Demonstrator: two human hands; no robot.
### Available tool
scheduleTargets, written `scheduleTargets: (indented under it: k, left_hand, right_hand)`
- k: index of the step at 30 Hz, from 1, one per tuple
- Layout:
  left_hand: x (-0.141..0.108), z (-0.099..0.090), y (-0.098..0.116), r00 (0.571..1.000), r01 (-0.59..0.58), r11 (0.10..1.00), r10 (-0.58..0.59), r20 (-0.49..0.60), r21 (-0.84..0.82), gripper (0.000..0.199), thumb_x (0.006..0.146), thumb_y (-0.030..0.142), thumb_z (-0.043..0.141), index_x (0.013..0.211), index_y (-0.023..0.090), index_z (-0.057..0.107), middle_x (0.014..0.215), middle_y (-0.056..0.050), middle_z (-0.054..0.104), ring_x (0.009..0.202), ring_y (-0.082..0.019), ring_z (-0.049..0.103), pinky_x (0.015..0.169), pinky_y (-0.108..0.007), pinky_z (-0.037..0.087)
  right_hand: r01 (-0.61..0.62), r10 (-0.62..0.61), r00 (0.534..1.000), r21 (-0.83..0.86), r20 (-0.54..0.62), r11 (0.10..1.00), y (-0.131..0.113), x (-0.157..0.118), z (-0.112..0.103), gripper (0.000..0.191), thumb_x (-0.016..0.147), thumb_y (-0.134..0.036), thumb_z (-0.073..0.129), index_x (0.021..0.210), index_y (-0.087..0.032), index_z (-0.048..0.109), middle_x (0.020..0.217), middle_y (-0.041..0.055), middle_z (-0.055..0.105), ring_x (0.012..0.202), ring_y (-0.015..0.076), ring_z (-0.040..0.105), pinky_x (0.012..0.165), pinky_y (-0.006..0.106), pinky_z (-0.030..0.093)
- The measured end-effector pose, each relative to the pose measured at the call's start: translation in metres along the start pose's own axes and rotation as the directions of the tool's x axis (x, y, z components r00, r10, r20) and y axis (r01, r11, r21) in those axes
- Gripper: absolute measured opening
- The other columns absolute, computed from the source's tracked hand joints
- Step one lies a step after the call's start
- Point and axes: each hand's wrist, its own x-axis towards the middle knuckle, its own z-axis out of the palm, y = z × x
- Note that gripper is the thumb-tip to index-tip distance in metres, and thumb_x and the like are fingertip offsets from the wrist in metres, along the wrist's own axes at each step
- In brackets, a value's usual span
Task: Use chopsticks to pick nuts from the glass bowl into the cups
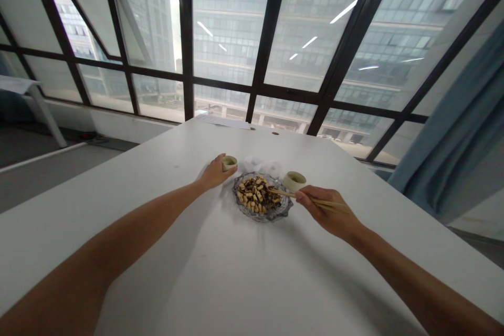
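My left hand [213, 174] is closed around a small pale-green cup [229, 163], which stands to the left behind a glass dish. In my right hand [328, 210] is a pair of wooden chopsticks [284, 193], their tips reaching into the dish. The scalloped clear glass dish [280, 216] holds a mix of pale, nut-like pieces [252, 197] and small dark bits [271, 200]. Whether the chopstick tips grip a piece is too small to tell. A second pale-green cup [294, 181] sits just behind my right fingers, beside the dish.
Two white, crumpled-looking items [271, 169] lie behind the dish, between the cups. The white table [244, 273] runs toward large dark-framed windows. Papers [224, 122] lie at its far edge. A blue curtain [444, 142] hangs at the right; another table [19, 84] stands at the left.
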Motion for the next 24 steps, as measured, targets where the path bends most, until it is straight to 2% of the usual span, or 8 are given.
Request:
scheduleTargets:
  k: [8,14,18,21,24]
  left_hand:
    - [-0.001,-0.001,0.003,1.0,0.002,1.0,-0.002,0.005,0.02,0.078,0.084,0.06,0.066,0.146,0.017,0.044,0.141,-0.016,0.059,0.126,-0.03,0.06,0.107,-0.041,0.046]
    - [-0.002,-0.002,0.005,1.0,0.012,0.999,-0.012,0.018,0.034,0.077,0.085,0.06,0.064,0.146,0.016,0.043,0.141,-0.017,0.059,0.127,-0.031,0.059,0.107,-0.042,0.046]
    - [-0.003,-0.003,0.006,0.999,0.025,0.999,-0.026,0.025,0.029,0.077,0.086,0.059,0.065,0.146,0.017,0.043,0.14,-0.016,0.06,0.125,-0.031,0.06,0.106,-0.041,0.046]
    - [-0.003,-0.004,0.006,0.999,0.024,1.0,-0.025,0.021,0.02,0.077,0.085,0.06,0.066,0.146,0.019,0.044,0.138,-0.015,0.061,0.123,-0.03,0.061,0.105,-0.04,0.047]
    - [-0.003,-0.003,0.006,1.0,0.021,1.0,-0.021,0.015,0.019,0.077,0.084,0.06,0.066,0.145,0.017,0.044,0.138,-0.016,0.061,0.123,-0.031,0.062,0.105,-0.041,0.047]
  right_hand:
    - [-0.036,0.035,0.996,-0.015,-0.082,0.999,0.003,0.007,-0.004,0.053,0.102,-0.056,0.045,0.071,-0.022,0.072,0.068,0.005,0.073,0.061,0.0189,0.067,0.057,0.029,0.049]
    - [-0.172,0.182,0.978,0.101,-0.102,0.98,0.006,0.001,-0.006,0.051,0.099,-0.056,0.05,0.071,-0.021,0.075,0.066,0.0049,0.072,0.056,0.0185,0.064,0.053,0.029,0.047]
    - [-0.258,0.287,0.944,0.178,-0.162,0.95,0.012,-0.008,-0.006,0.053,0.097,-0.06,0.052,0.073,-0.02,0.077,0.069,0.0061,0.074,0.052,0.018,0.06,0.047,0.029,0.043]
    - [-0.271,0.321,0.926,0.243,-0.201,0.931,0.017,-0.017,-0.001,0.055,0.097,-0.061,0.051,0.072,-0.02,0.077,0.075,0.0076,0.076,0.057,0.0193,0.064,0.05,0.03,0.046]
    - [-0.272,0.336,0.917,0.277,-0.215,0.921,0.02,-0.026,0.006,0.053,0.097,-0.06,0.052,0.073,-0.02,0.076,0.073,0.0073,0.076,0.058,0.0199,0.065,0.051,0.03,0.047]
